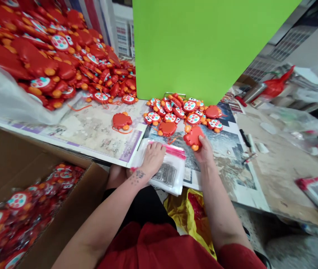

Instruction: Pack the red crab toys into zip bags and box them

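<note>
My left hand lies palm down on a stack of clear plastic bags with pink zip edges and dark print. Its fingers rest near the pink strip; its thumb is hidden. My right hand is closed on a red plastic turtle toy with orange feet, its plain red side showing. Just beyond is a small heap of similar turtle toys, several with white, dotted shells facing up. One more red toy with an orange cord lies farther left on the table.
A large heap of toys spills from a white sack at the left. A cardboard box with bagged toys stands lower left. A green panel rises behind the table. A yellow bag sits below the table edge; pens lie right.
</note>
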Action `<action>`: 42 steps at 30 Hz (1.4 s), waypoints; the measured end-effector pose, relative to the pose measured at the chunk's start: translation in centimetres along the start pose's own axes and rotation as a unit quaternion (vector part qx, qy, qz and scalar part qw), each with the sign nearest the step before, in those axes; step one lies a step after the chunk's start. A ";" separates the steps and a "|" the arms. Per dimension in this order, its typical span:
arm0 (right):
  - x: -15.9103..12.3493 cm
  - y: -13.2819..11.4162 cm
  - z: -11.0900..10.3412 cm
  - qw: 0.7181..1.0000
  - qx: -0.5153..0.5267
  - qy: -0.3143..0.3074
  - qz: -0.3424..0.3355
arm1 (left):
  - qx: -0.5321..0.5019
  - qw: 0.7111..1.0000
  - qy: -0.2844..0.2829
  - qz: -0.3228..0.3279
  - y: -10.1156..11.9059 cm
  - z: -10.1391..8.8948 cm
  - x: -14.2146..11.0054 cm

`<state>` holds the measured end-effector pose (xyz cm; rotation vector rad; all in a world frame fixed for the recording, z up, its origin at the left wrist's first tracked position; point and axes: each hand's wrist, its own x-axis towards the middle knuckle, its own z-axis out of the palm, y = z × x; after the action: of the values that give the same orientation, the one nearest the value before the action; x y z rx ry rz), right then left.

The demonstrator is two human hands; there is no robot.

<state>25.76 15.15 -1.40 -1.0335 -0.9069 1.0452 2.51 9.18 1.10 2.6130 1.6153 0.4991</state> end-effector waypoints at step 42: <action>-9.7 -0.6 6.1 0.879 -0.462 -0.063 -0.105 | -0.176 0.984 -0.017 0.018 -0.6 -2.7 1.3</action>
<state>17.68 7.12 -0.17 -1.6032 -1.6606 0.4594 1.71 10.19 3.91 2.3766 1.3301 0.6675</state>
